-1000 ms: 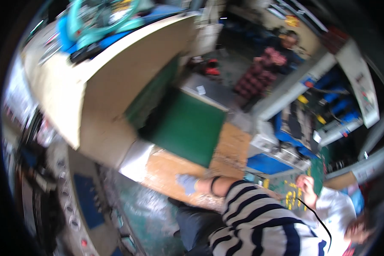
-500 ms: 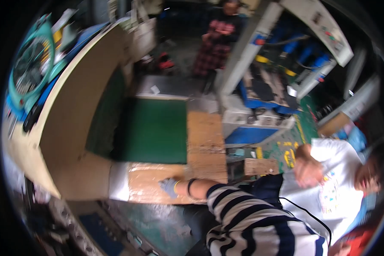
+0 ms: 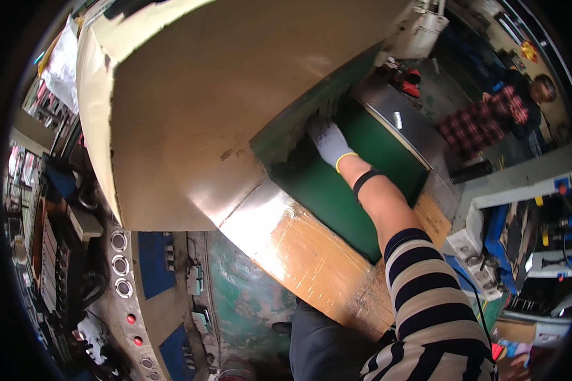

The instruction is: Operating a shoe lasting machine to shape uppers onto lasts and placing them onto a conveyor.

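My right hand [image 3: 329,143], in a pale grey glove with a yellow cuff, reaches across a smooth green surface [image 3: 368,184]. Its fingers are stretched toward a dark, ragged-edged gap [image 3: 295,155] where the green surface meets a large brown panel [image 3: 216,120]. The fingertips are partly lost in the shadow there, and no object shows in the hand. A black band circles the wrist, above a striped sleeve. Brown board covered with clear tape [image 3: 311,247] borders the green surface on the near side. My left hand is out of view.
A metal plate [image 3: 400,111] adjoins the green surface's far end. Beyond it stands a person in a plaid garment [image 3: 476,130]. Grey and blue machinery [image 3: 470,244] is at the right. A control panel with round dials and red buttons [image 3: 122,267] runs down the lower left.
My view has swung left and tilted. My right hand has moved from the taped brown board onto the green surface, close to the brown panel. The nearby person in white has left the view.
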Demonstrator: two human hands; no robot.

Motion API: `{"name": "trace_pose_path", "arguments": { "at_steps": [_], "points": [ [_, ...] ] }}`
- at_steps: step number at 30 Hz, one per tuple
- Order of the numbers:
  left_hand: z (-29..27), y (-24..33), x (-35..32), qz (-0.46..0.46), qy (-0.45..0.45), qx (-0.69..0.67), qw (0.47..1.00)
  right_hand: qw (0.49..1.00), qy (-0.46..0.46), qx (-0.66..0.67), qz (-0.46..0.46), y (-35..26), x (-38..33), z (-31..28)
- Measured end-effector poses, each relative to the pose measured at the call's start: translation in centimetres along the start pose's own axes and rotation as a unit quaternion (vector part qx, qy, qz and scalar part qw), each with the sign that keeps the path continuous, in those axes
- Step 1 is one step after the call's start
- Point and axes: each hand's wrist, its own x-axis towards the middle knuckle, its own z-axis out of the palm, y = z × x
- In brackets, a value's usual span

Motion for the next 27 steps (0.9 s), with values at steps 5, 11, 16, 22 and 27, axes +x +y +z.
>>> {"name": "trace_pose_path", "arguments": {
  "at_steps": [5,11,16,22,27],
  "points": [
    [3.4,6.5,2.2,-0.004,-0.052,-0.121,0.991,0.994,-0.050,0.021,-0.095,0.1,6.2,3.7],
    [5.1,12.2,6.1,0.047,-0.002,-0.210,0.977,0.973,0.009,0.147,-0.175,2.1,6.7,7.5],
    [3.2,14.5,7.6,-0.050,-0.090,-0.197,0.975,0.982,-0.137,0.098,-0.084,4.9,0.5,7.5],
    [-1.7,22.0,14.5,0.086,-0.188,-0.405,0.891,0.953,0.002,0.302,-0.002,5.8,-13.9,-8.0],
    [-4.7,31.7,18.5,0.202,-0.316,-0.471,0.799,0.887,-0.173,0.398,-0.155,-1.2,-21.6,-29.4]
  ]
}}
